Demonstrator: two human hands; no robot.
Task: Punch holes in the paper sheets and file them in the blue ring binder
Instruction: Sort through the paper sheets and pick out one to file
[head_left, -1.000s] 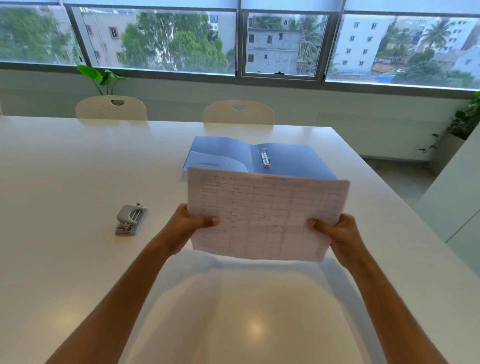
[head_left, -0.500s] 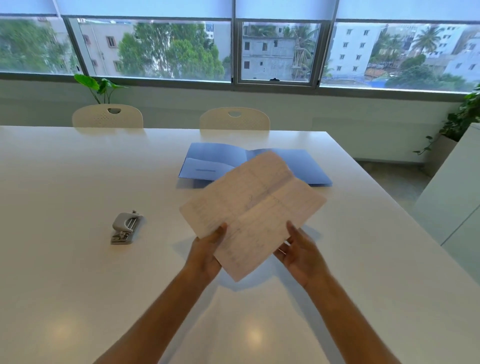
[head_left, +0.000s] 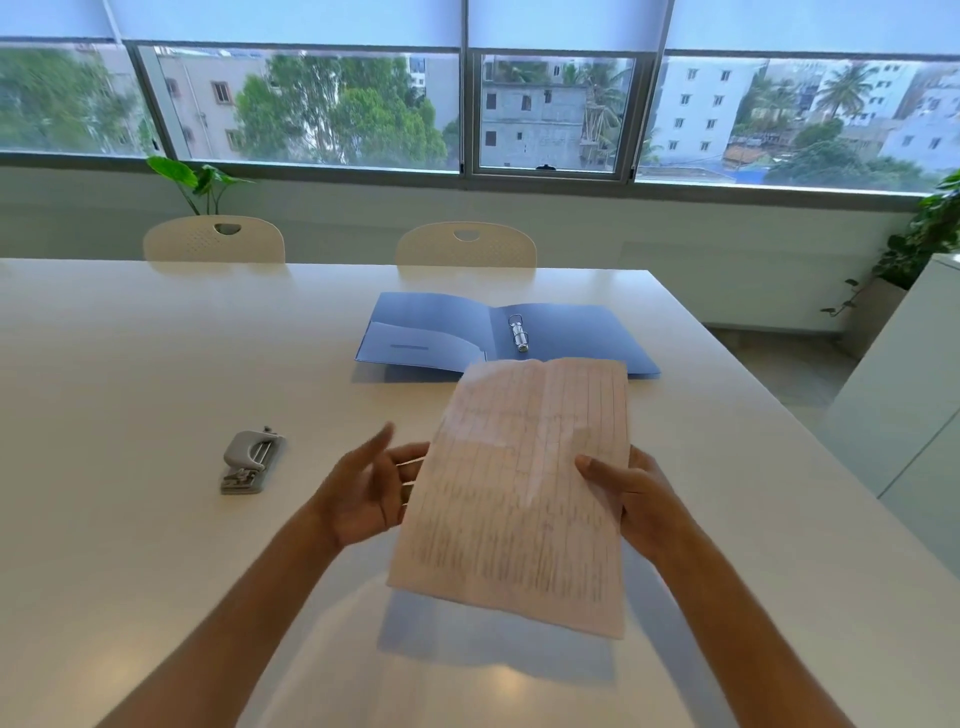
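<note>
Holding the printed white paper sheets above the table: right hand pinches their edge; left hand open, apparently loose. Unpunched; next, grey metal hole punch at 9 o'clock. Blue plastic ring binder open, 12 o'clock.

Sheets turned lengthwise, left grip seemingly released

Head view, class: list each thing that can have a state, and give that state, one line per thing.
blue ring binder: open, flat on the table
paper sheets: held above the table, long edge running away from the person
hole punch: on the table, untouched
right hand: grips the sheets' right edge
left hand: fingers spread, at the sheets' left edge
</note>
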